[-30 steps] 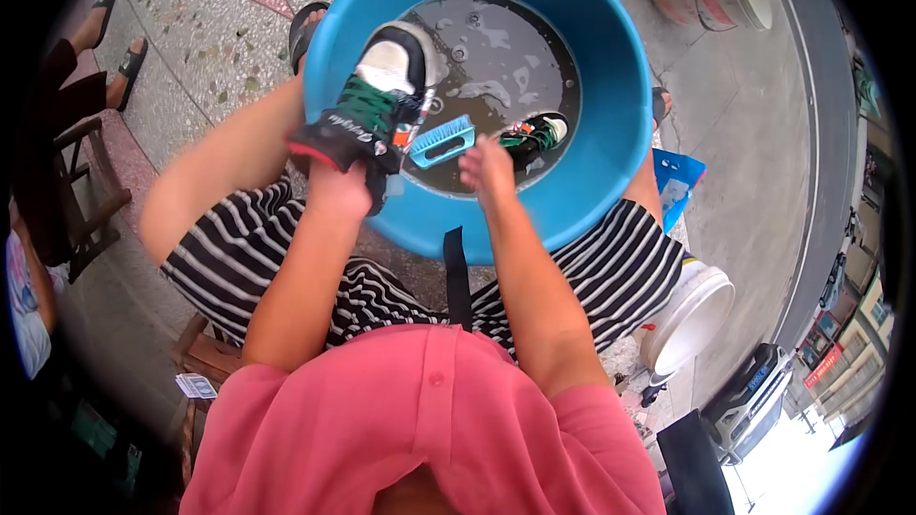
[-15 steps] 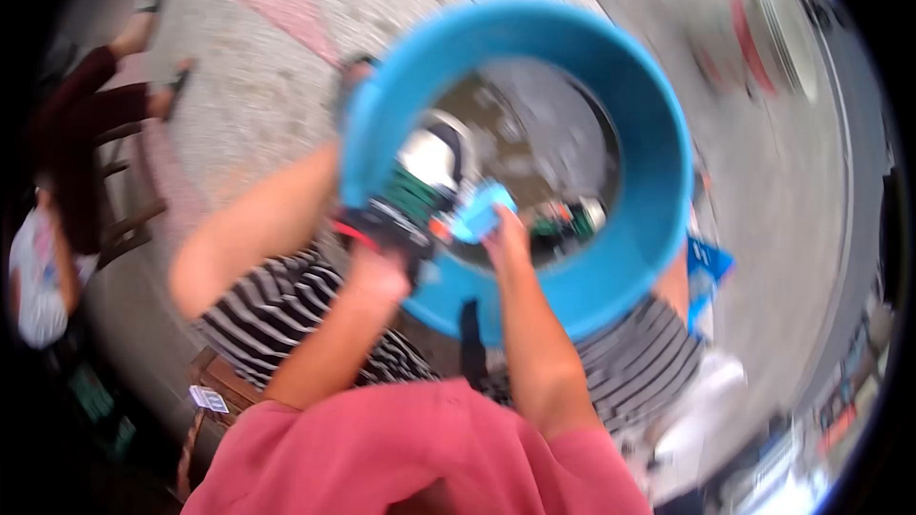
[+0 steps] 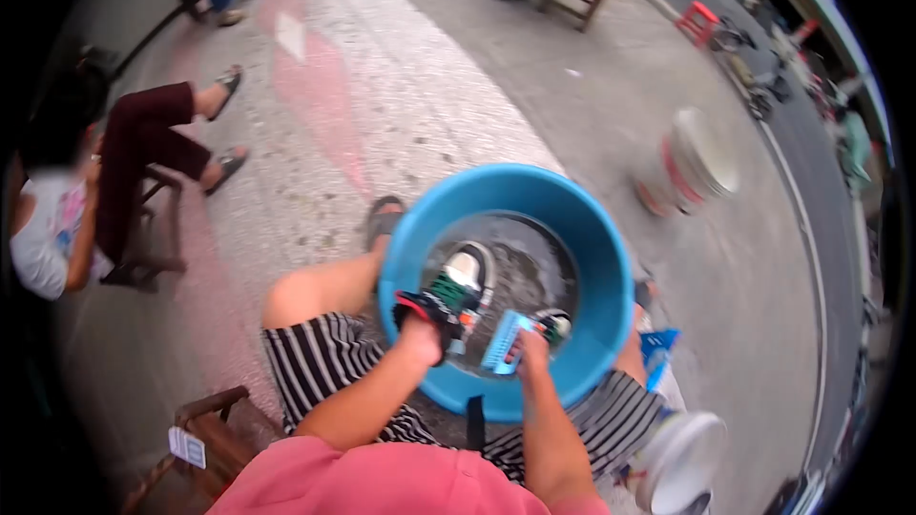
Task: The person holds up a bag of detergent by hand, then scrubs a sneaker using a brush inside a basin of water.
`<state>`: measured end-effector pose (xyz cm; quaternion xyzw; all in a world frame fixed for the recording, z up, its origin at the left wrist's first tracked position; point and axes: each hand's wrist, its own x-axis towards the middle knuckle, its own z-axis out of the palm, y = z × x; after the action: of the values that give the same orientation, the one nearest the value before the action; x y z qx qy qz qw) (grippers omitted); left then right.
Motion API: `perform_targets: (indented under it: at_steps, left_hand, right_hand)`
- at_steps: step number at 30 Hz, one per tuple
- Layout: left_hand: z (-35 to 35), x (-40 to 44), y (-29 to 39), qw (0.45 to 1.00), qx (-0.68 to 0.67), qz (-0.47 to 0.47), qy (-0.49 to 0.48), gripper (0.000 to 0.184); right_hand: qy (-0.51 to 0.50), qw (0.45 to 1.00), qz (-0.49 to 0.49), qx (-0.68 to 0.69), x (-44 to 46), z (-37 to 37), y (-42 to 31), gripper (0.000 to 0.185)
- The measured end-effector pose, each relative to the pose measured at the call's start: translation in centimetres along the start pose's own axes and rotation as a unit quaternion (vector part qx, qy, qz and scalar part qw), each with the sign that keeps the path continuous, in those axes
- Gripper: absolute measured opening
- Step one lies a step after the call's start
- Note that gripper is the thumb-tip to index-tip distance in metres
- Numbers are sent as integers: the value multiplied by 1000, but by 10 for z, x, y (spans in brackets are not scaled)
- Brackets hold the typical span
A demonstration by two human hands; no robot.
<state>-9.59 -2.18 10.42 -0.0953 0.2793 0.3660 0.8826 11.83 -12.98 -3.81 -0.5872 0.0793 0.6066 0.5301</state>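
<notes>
The black, white and green shoe is held over the near left part of the blue basin, with the left hand set at its opening. The shoe extends forward from that grip, beyond the wrist; the fingers are hidden by the shoe, so whether they are spread or pressed together cannot be told. The light-blue brush is pinched in the right hand, its fingers curled over the near right side, and the brush is held to the right of the shoe, apart from it.

The shoe's white toe is pointed away from the person and slightly rightward, its long axis run along the forearm's line, with the green laces turned upward. The brush is slanted, its far end tipped to the right. The second shoe is seen in the basin just beyond the right hand, partly covered, its pale end directed rightward. Murky water is contained in the basin.

Pale marks are borne near the held shoe's collar, but no word can be read. The print on the white card, set at the wooden chair, is too small to be read, and so is that on the blue packet beside the basin.
</notes>
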Motion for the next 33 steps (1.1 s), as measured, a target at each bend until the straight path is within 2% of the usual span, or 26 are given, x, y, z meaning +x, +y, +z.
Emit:
perform_targets:
  at_steps: [1,2,4,6,7,8,9,10,11,13,14,15,16,18,19,22,23,26,29,30,31,32,33]
  left_hand:
    - [8,-1,-5,999,15,47,-21,35]
    - [1,-4,-6,997,50,44,-28,36]
    - [1,-14,-5,997,13,-7,-70,37]
    - [-1,-18,-10,998,40,13,-53,38]
    - [-4,-18,-13,997,55,18,-42,38]
    - [-15,-11,-14,996,76,13,-38,39]
    - [-18,-5,-17,998,52,33,-32,39]
    - [-14,-12,-16,997,70,-2,-22,41]
    - [-21,-11,-14,996,92,-12,-3,42]
    - [-37,-9,-11,990,133,-34,34,44]
    - [-29,-13,-10,993,111,-33,2,32]
    - [-15,-19,-13,991,135,19,15,32]
    - [-9,-21,-14,994,111,-2,16,31]
    - [-20,-19,-10,994,105,21,-20,30]
    - [-17,-21,-12,995,94,20,-22,30]
    - [-23,-7,-7,996,34,-3,-78,31]
    - [-25,-11,-9,996,88,6,-18,32]
    - [-9,-22,-14,993,109,14,39,32]
    - [-18,-10,-17,992,120,10,-35,36]
    - [-23,-7,-15,991,119,17,-60,37]
    - [-29,1,-16,978,181,56,-89,38]
    - [-32,4,-18,958,245,94,-112,39]
    - [-26,-3,-17,979,184,64,-65,36]
  right_hand:
    - [31,992,-37,-113,-13,1,-1,16]
    - [51,971,-68,-226,-19,6,-1,17]
    - [60,978,-59,-189,-36,5,0,15]
    - [41,962,-95,-251,-42,-6,15,16]
    - [65,950,-120,-282,-42,-12,31,21]
    - [58,908,-169,-378,-18,-35,56,20]
    - [74,879,-170,-438,-11,-45,71,22]
    - [76,858,-256,-438,4,-58,93,21]
    - [69,846,-301,-436,-6,-55,94,20]
    - [111,822,-298,-472,-47,-18,69,26]
    - [114,836,-245,-477,-62,-4,57,30]
    - [142,806,-273,-506,-64,0,61,31]
    - [165,773,-300,-534,-65,4,66,31]
    - [184,765,-309,-534,-73,8,70,33]
    - [180,745,-347,-540,-70,5,73,33]
    - [173,771,-292,-538,-70,6,70,33]
    - [173,769,-268,-554,-70,6,69,36]
    - [147,711,-227,-649,-100,24,48,39]
    - [118,759,-265,-583,-87,15,63,41]
    - [115,768,-250,-578,-86,15,59,42]
    - [105,777,-233,-576,-86,15,55,42]
    - [155,803,-246,-520,-77,8,61,39]
    - [194,854,-221,-429,-76,5,55,33]
